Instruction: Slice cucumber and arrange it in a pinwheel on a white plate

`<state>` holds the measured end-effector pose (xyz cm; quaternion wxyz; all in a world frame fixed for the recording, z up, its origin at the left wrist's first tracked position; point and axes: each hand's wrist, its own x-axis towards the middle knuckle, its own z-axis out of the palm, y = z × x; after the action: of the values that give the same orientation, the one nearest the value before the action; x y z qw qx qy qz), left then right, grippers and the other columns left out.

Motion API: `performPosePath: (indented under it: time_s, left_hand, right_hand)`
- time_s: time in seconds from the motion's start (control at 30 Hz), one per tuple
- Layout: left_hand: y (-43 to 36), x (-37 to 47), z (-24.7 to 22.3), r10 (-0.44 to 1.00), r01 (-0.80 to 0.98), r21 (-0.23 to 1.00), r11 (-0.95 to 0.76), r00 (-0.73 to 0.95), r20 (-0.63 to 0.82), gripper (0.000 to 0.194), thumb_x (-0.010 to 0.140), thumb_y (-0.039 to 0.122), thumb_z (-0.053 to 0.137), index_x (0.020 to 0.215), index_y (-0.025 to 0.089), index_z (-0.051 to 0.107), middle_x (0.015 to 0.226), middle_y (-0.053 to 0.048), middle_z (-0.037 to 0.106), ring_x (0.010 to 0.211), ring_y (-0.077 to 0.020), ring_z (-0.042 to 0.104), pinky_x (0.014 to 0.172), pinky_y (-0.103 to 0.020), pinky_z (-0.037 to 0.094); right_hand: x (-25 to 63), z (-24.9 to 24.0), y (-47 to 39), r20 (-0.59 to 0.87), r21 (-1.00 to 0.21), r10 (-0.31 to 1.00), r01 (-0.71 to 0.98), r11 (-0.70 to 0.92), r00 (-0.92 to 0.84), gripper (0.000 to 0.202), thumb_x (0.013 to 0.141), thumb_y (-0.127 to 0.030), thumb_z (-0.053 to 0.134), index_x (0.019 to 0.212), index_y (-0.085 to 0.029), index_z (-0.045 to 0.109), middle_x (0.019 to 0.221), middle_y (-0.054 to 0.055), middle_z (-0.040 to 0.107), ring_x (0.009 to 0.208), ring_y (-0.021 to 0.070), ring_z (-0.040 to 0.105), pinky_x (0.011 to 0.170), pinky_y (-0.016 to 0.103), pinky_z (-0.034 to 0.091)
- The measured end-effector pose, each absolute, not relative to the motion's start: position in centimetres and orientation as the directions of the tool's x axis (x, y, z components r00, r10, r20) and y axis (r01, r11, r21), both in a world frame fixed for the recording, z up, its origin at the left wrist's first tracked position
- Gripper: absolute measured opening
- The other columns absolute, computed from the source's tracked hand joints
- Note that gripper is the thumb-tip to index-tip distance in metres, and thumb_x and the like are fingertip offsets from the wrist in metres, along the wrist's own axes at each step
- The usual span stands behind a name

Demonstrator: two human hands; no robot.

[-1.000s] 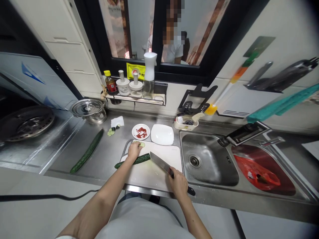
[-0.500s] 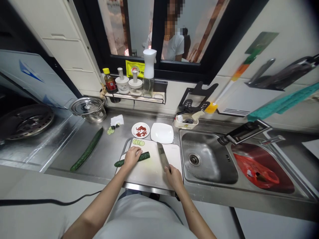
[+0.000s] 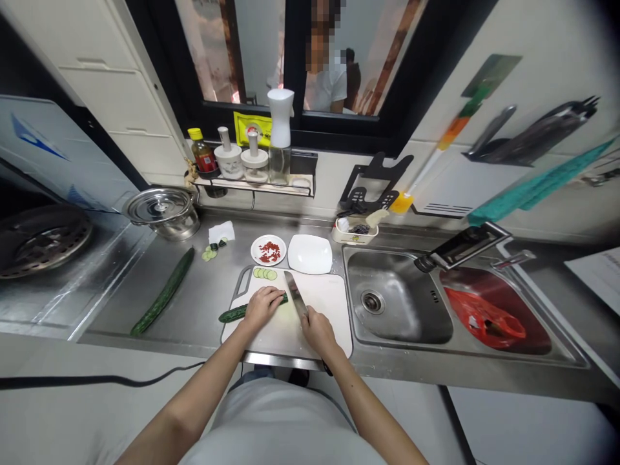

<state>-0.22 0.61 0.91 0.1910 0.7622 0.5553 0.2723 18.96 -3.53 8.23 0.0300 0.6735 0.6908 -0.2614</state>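
Note:
My left hand (image 3: pixel 263 307) is closed over a dark green cucumber (image 3: pixel 232 314) lying on the white cutting board (image 3: pixel 320 336); its left end and a bit of its right end stick out. In my right hand (image 3: pixel 318 328) is the handle of a kitchen knife (image 3: pixel 295 292). The blade points away from me, close beside the cucumber's right end; whether they touch I cannot tell. Several pale cucumber slices (image 3: pixel 265 274) lie in a row at the board's far left. Behind the board are a plate of chopped red bits (image 3: pixel 269 250) and a white square plate (image 3: pixel 310 254).
A whole cucumber (image 3: pixel 163 292) lies on the steel counter to the left, near scraps on a paper towel (image 3: pixel 221 231) and a lidded pot (image 3: pixel 165 212). On the right is a double sink (image 3: pixel 400 303) holding a red plastic bag (image 3: pixel 484 318). A seasoning rack (image 3: pixel 256 186) hangs behind.
My right hand has brought the knife left, from the middle of the board to the cucumber's right end. My left hand has slid right along the cucumber. The view has shifted slightly.

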Motion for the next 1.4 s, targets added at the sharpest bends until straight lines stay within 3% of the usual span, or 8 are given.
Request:
performPosePath:
  time_s: [0.5,1.4]
  left_hand:
    - [0.4,-0.2,-0.3,0.934,0.772,0.528,-0.354,0.256,0.250,0.027,0.093,0.033,0.050,0.109,0.027,0.070,0.101,-0.005,0.066,0.095,-0.0169,0.057,0.086,-0.029,0.046]
    - [0.1,0.1,-0.2,0.936,0.755,0.558,-0.346,0.233,0.265,0.024,0.092,0.032,0.051,0.105,0.027,0.071,0.103,-0.004,0.067,0.096,-0.0168,0.057,0.087,-0.029,0.046]
  right_hand:
    - [17.6,8.8,-3.4,-0.412,-0.291,0.905,0.956,-0.023,-0.104,0.032,0.094,-0.020,0.031,0.110,-0.013,0.058,0.098,0.014,0.069,0.091,0.0216,0.064,0.071,0.026,0.039]
    - [17.8,10.6,-4.5,-0.529,-0.254,0.841,0.967,-0.026,-0.116,0.031,0.090,-0.012,0.037,0.109,-0.010,0.061,0.101,0.017,0.068,0.095,0.0230,0.064,0.075,0.028,0.042]
